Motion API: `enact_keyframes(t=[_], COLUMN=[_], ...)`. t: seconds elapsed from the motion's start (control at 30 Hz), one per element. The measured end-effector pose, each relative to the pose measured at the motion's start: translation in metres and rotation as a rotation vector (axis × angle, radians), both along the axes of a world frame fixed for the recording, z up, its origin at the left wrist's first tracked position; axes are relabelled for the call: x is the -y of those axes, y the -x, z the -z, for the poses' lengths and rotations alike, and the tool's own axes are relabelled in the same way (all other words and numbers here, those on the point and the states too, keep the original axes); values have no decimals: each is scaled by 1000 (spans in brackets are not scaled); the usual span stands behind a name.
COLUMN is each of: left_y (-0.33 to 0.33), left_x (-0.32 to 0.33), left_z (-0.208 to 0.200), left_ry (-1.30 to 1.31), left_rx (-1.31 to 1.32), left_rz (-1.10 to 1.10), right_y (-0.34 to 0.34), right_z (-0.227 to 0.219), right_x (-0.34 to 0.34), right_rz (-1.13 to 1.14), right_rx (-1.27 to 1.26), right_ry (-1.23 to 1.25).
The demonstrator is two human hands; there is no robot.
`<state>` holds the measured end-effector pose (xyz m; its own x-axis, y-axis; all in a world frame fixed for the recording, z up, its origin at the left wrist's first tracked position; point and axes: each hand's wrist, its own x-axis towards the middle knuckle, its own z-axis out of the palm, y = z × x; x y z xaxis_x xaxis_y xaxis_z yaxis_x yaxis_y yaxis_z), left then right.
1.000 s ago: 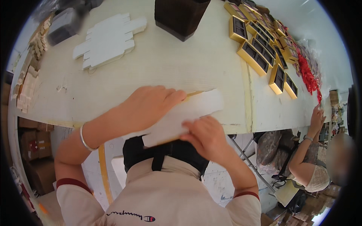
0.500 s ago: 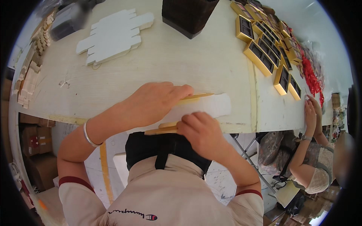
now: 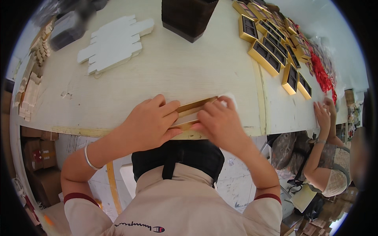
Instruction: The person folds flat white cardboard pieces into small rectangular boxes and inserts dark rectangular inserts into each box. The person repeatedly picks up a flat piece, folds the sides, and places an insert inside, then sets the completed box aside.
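Note:
At the table's near edge, a long narrow gold cardboard box frame (image 3: 193,106) lies between my hands, its far and near walls standing up and its inside pale. My left hand (image 3: 151,121) closes around the frame's left end, thumb on the near side and fingers on the far side. My right hand (image 3: 221,124) has curled fingers pressing the right part, with the thumb along the near wall. A bit of white card or paper (image 3: 230,99) shows past the right fingers; most of it is hidden.
White flat die-cut cardboard (image 3: 114,45) lies stacked at the far left. A dark brown bin (image 3: 189,19) stands at the back. Gold boxes with dark inserts (image 3: 264,58) crowd the right, beside red ribbon-like material (image 3: 321,74). A co-worker's hands (image 3: 323,114) rest at the right table edge.
My right hand has moved up onto the frame's right end, bringing the near gold wall onto the table. My left hand has shifted left and down to grip the left end.

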<state>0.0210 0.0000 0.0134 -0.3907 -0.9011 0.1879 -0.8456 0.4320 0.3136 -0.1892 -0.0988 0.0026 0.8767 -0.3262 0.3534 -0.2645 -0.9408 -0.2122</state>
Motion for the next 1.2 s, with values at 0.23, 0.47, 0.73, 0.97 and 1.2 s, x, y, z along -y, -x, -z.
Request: enact_keyframes(t=[0.23,0.47,0.73,0.97,1.2], left_y=[33,26,-5,16,32], left_x=[3,7,-6,-2,-15], left_z=[-3,-37,0,16,1], left_ry=[-36,-540,44,89,-146], left_rx=[-60,-242,-166,-325,-437], left_rz=[-204,-61,124,131,-70], right_y=[14,24,22,24,24], right_z=[-6,16,5,14,5], right_x=[20,-9,0,-20,-10], right_rz=[172,-147,-154,-106,-204], right_rx=[120,180,148,196,137], right_ry=[151,-535,-241,-451,-502])
